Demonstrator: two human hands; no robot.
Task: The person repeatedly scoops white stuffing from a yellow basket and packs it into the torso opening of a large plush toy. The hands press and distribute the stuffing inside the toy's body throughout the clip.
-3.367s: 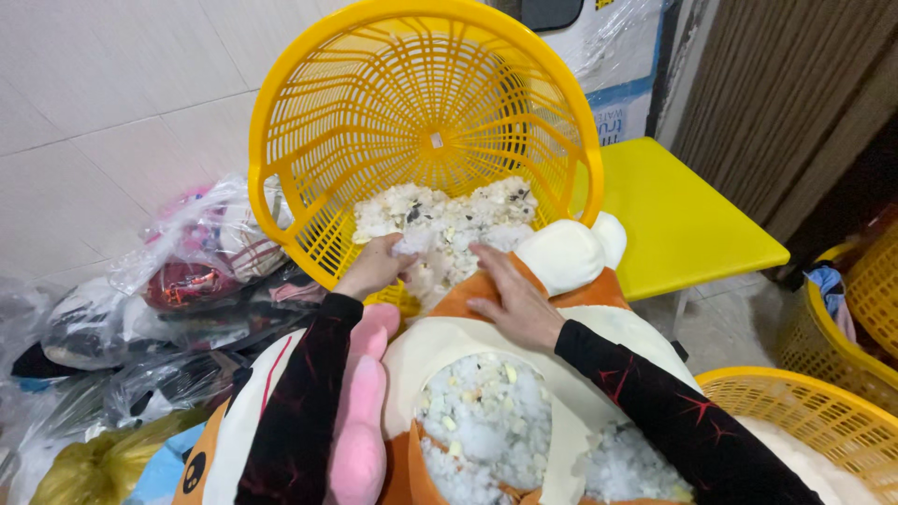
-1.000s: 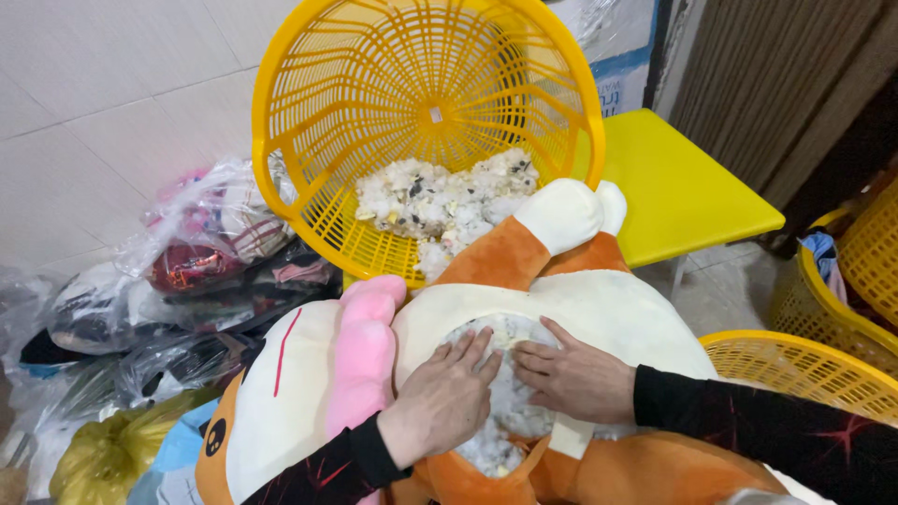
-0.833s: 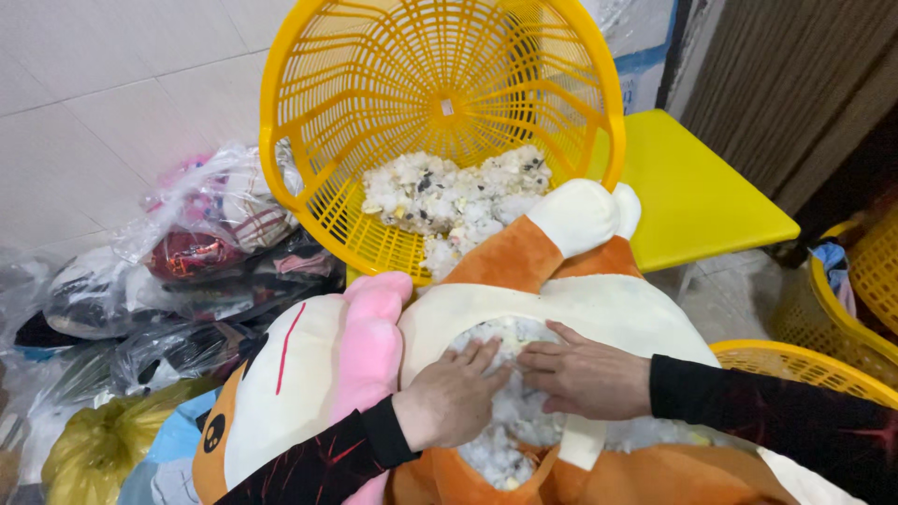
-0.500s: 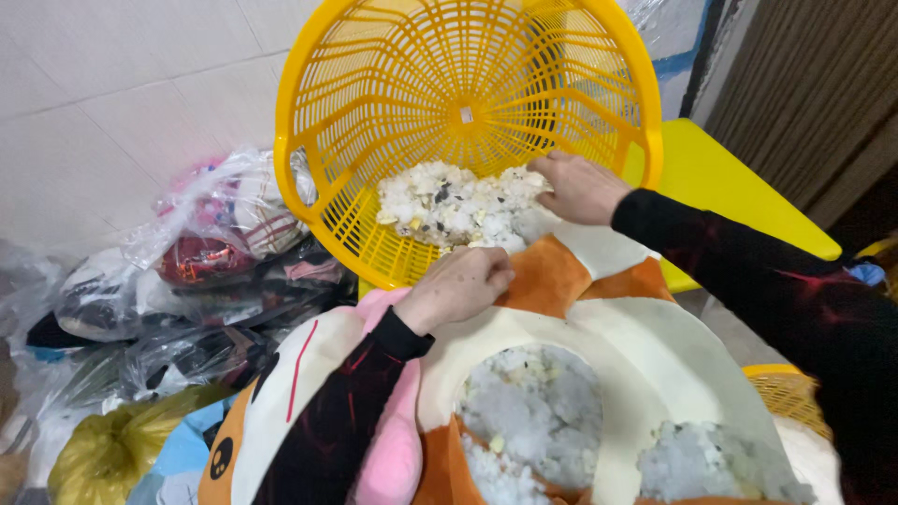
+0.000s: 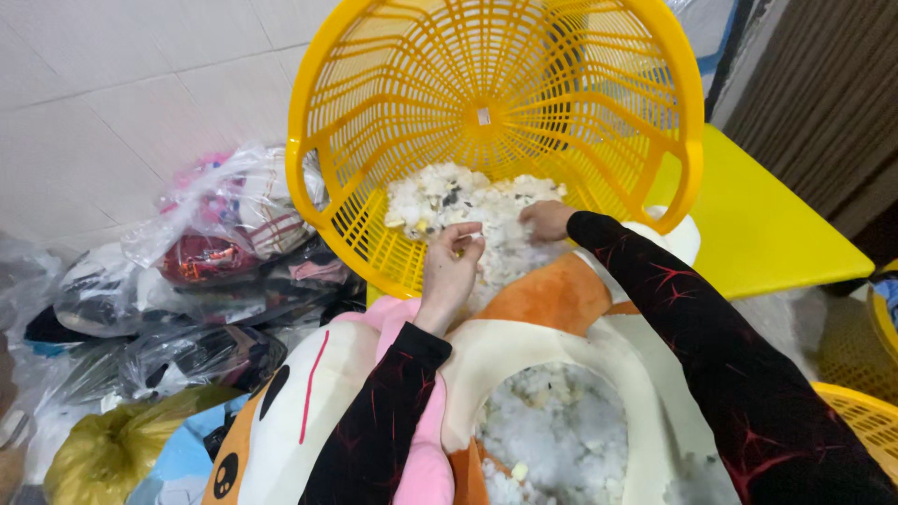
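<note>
While both hands reach into the tilted yellow basket (image 5: 496,112), the left hand (image 5: 451,271) pinches a tuft of white stuffing (image 5: 468,210) between narrow fingers, and the right hand (image 5: 547,221) presses curled fingers into the same heap. One opened orange plush toy (image 5: 552,309) lies just below, nearer the person, more filling showing inside.

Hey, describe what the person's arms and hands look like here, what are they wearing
Both arms wear long, close-fitting black sleeves printed with thin red crackle lines, like branching veins. The left sleeve ends in a plain cuff at the wrist; the right sleeve also runs to the wrist. The left hand and right hand are bare: no gloves, and no rings or watch visible.
</note>
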